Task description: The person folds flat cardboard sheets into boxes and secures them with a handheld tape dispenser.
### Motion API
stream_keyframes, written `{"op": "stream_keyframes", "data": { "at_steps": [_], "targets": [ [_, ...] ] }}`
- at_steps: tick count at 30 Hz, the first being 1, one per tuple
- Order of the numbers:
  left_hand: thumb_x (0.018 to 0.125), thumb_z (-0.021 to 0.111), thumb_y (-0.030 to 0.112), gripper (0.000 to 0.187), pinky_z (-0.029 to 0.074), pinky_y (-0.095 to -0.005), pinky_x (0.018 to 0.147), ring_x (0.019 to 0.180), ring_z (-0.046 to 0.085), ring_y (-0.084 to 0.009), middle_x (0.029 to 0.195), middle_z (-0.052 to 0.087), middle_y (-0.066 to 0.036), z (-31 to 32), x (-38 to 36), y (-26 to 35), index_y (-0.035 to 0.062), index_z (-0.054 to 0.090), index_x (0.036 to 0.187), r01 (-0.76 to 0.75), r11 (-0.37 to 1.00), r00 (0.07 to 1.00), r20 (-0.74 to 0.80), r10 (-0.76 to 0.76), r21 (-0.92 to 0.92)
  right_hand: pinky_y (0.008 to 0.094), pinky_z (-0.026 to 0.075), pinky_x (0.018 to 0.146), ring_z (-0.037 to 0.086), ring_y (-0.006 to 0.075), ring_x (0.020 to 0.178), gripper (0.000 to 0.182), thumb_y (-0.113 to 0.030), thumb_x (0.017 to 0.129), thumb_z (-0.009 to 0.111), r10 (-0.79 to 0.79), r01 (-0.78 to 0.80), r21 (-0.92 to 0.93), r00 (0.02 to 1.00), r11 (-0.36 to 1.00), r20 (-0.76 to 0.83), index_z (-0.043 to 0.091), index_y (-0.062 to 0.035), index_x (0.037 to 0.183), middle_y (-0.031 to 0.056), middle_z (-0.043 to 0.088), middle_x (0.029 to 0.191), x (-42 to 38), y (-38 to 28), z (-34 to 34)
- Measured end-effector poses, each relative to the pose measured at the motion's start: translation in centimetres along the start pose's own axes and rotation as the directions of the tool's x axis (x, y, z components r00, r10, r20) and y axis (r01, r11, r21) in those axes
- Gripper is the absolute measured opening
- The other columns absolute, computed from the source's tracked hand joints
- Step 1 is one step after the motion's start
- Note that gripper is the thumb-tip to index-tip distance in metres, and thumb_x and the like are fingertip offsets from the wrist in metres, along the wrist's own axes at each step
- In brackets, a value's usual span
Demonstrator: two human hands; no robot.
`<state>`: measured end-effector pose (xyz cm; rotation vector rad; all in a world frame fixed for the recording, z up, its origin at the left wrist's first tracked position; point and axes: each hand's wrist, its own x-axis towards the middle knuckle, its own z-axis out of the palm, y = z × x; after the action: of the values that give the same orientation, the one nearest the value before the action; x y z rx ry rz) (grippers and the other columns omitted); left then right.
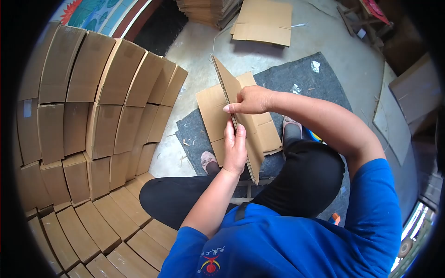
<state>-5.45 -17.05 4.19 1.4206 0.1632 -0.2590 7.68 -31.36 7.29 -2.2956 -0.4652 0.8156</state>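
On the left side of the picture you see a tall stack of folded brown cardboard boxes [102, 120], row on row, curving down to the bottom left corner. Just right of it, near the middle, your left hand [235, 148] comes up from below. Its fingers are straight and close together, pressed flat against the side of a flat brown cardboard sheet [234, 99] that stands on its edge. Your right hand [252, 100] is a bit higher, in the middle of the picture. Its fingers are curled around the top part of the same sheet and pinch it tight. The sheet runs from the upper middle down to your knees. Under it, more flat brown cardboard pieces [214, 113] lie on a dark grey felt mat [306, 78] on the floor. At the top middle lies another flat pile of brown cardboard [264, 23]. On the far right, one big pale cardboard panel [394, 116] rests on the grey floor.
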Motion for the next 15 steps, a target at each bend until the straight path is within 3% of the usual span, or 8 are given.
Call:
{"op": "stream_keyframes", "data": {
  "at_steps": [1,3,5,6,9,11,12,15],
  "targets": [
    [0.106,0.042,0.034,0.060,0.031,-0.0341,0.112,0.137,0.037,-0.0208,0.148,0.040,-0.011,0.1,-0.2,0.1,0.0018,0.022,0.153,-0.005,1.000,1.000,-0.002,0.005,-0.006,0.0397,0.053,0.076,0.068,0.0305,0.080,0.077,-0.072,0.084,0.055,-0.007,0.006,-0.003,0.999,1.000,-0.043,0.071,0.0027,0.090,0.0182,0.069,0.079,0.1,-0.1,0.2],
    [0.105,0.044,0.036,0.058,0.037,-0.0365,0.109,0.133,0.043,-0.0214,0.145,0.044,-0.009,0.0,-0.5,0.3,0.0079,0.026,0.152,0.147,0.937,0.989,0.042,-0.141,-0.317,0.0393,0.053,0.075,0.068,0.0303,0.078,0.073,-0.069,0.084,0.059,-0.019,0.018,-0.011,0.997,1.000,-0.079,0.071,0.0026,0.088,0.0171,0.068,0.077,0.0,-0.4,0.4],
    [0.105,0.045,0.037,0.056,0.040,-0.0377,0.107,0.130,0.047,-0.0217,0.142,0.046,-0.009,-0.4,-0.8,0.5,0.0104,0.029,0.150,0.171,0.906,0.985,0.063,-0.159,-0.388,0.0395,0.054,0.077,0.069,0.0308,0.084,0.063,-0.060,0.083,0.068,0.105,-0.119,0.309,0.993,0.944,0.062,0.070,0.0029,0.086,0.0182,0.070,0.083,-0.9,-0.7,0.3],
    [0.104,0.046,0.039,0.054,0.043,-0.0390,0.105,0.127,0.050,-0.0220,0.140,0.048,-0.008,-0.6,-0.8,0.7,0.0128,0.032,0.149,0.199,0.871,0.980,0.094,-0.176,-0.450,0.0394,0.055,0.078,0.070,0.0295,0.092,0.046,-0.045,0.082,0.074,0.151,-0.171,0.362,0.985,0.916,0.084,0.070,0.0006,0.089,0.0184,0.071,0.091,-0.7,0.1,0.5],
    [0.103,0.046,0.043,0.052,0.048,-0.0445,0.100,0.123,0.055,-0.0257,0.137,0.052,-0.010,-2.0,-0.4,-0.1,0.0128,0.036,0.144,0.266,0.796,0.964,0.133,-0.231,-0.544,0.0402,0.055,0.079,0.070,0.0284,0.094,0.026,-0.029,0.082,0.066,0.244,-0.292,-0.125,0.921,0.948,-0.303,0.071,-0.0056,0.093,0.0153,0.072,0.095,-0.8,3.9,1.7],
    [0.102,0.047,0.045,0.054,0.049,-0.0462,0.100,0.123,0.055,-0.0266,0.137,0.052,-0.010,-2.3,-0.4,0.2,0.0128,0.036,0.145,0.262,0.803,0.965,0.139,-0.223,-0.535,0.0387,0.055,0.079,0.070,0.0280,0.090,0.036,-0.037,0.085,0.065,0.200,-0.190,0.064,0.945,0.980,-0.257,0.070,-0.0029,0.094,0.0160,0.072,0.089,-0.4,6.7,2.3],
    [0.102,0.050,0.042,0.058,0.046,-0.0426,0.103,0.127,0.051,-0.0240,0.140,0.048,-0.009,-2.3,-0.6,0.3,0.0119,0.032,0.148,0.280,0.783,0.960,0.154,-0.234,-0.556,0.0375,0.055,0.076,0.070,0.0266,0.086,0.052,-0.050,0.085,0.066,0.311,-0.240,0.435,0.945,0.868,-0.100,0.069,0.0003,0.095,0.0155,0.070,0.083,-1.1,5.2,1.4],
    [0.101,0.054,0.038,0.064,0.041,-0.0385,0.107,0.132,0.045,-0.0208,0.145,0.043,-0.008,-1.6,-1.1,-0.5,0.0111,0.026,0.152,0.300,0.773,0.954,0.164,-0.252,-0.559,0.0342,0.053,0.069,0.065,0.0189,0.071,0.063,-0.062,0.085,0.065,0.146,-0.080,0.305,0.969,0.949,-0.201,0.068,0.0007,0.090,0.0102,0.066,0.073,-1.2,1.5,0.4]
  ]
}}
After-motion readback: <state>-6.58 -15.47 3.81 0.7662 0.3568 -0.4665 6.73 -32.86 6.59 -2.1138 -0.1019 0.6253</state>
